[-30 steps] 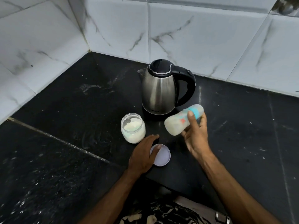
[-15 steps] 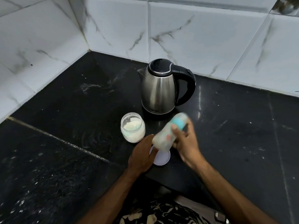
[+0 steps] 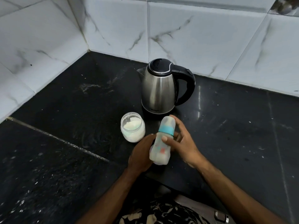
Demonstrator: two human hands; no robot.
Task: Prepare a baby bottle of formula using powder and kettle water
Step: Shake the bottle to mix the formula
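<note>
On black stone counter (image 3: pixel 226 126), head view: baby bottle (image 3: pixel 162 141) near upright, capped, milky liquid inside. Right hand (image 3: pixel 181 143) grips it, thumb across front. Left hand (image 3: pixel 142 152) fingers curl at bottle base. Open powder jar (image 3: pixel 132 126) just left; steel kettle (image 3: pixel 159 88) behind.

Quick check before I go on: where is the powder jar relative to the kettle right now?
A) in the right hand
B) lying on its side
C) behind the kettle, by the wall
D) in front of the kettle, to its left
D: the open powder jar stands upright on the counter, nearer the camera than the kettle and left of it.
</note>
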